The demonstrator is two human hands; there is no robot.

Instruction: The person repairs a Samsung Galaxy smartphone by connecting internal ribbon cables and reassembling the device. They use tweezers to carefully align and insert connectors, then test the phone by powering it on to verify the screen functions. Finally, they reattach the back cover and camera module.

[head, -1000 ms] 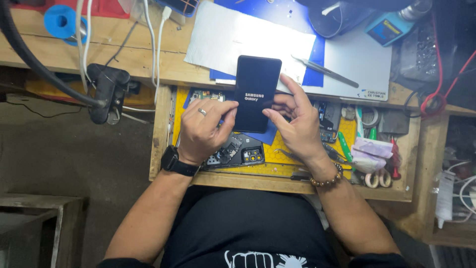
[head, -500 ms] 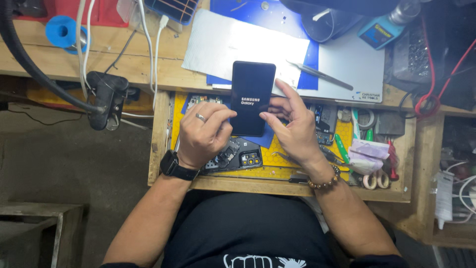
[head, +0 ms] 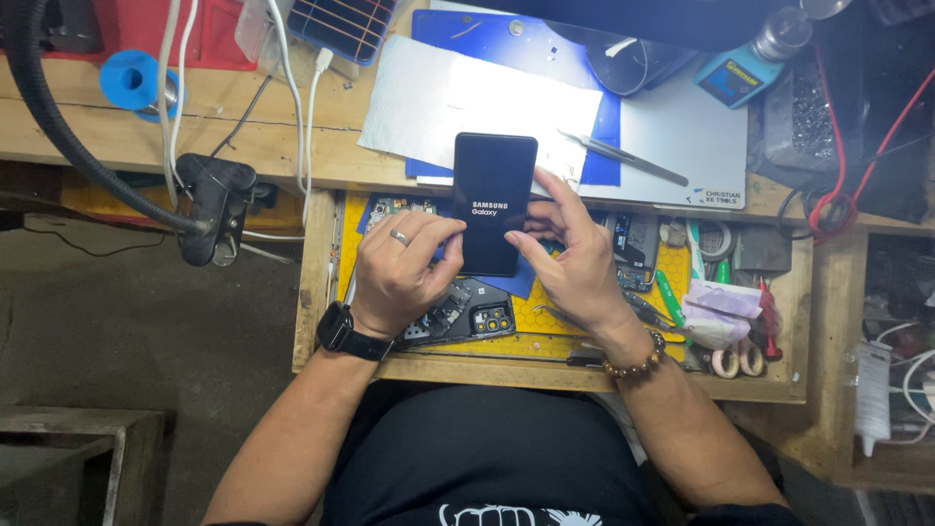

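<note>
I hold a black smartphone [head: 493,200] upright between both hands over an open wooden drawer [head: 314,282]; its dark screen shows small white lettering. My left hand [head: 401,273], with a ring and a black wristwatch, grips the phone's lower left edge. My right hand [head: 575,263], with a bead bracelet, holds the lower right edge, fingers spread along the side. Under my hands a black phone back frame [head: 466,317] lies on a yellow mat [head: 672,268] in the drawer.
Metal tweezers [head: 623,158] lie on a white sheet [head: 467,102] and blue mat on the bench. A black clamp [head: 216,205] with a flexible hose and white cables sits left. Scissors [head: 738,360], a green tool and small parts fill the drawer's right side.
The phone and both hands sit slightly lower and nearer the drawer than a second ago; the grip is the same. The view has shifted a little.
</note>
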